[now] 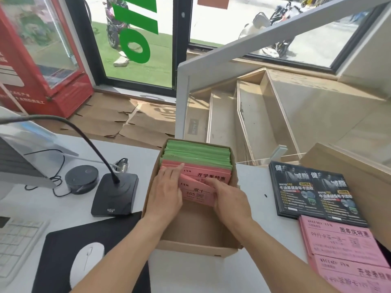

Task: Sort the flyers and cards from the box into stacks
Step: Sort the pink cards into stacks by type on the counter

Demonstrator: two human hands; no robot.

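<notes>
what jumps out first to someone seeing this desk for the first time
Most likely the cardboard box at the centre of the desk, packed with green flyers at the back and pink cards in front. The left hand and right hand are both inside it, leafing through the pink cards. To the right lie sorted stacks: black flyers and pink flyers nearer the person.

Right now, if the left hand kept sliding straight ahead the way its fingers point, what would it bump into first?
Probably the pink cards standing in the box. The left hand already rests its fingertips against them, pointing toward the far end. Behind those come the green cards, though depth is hard to judge.
</notes>
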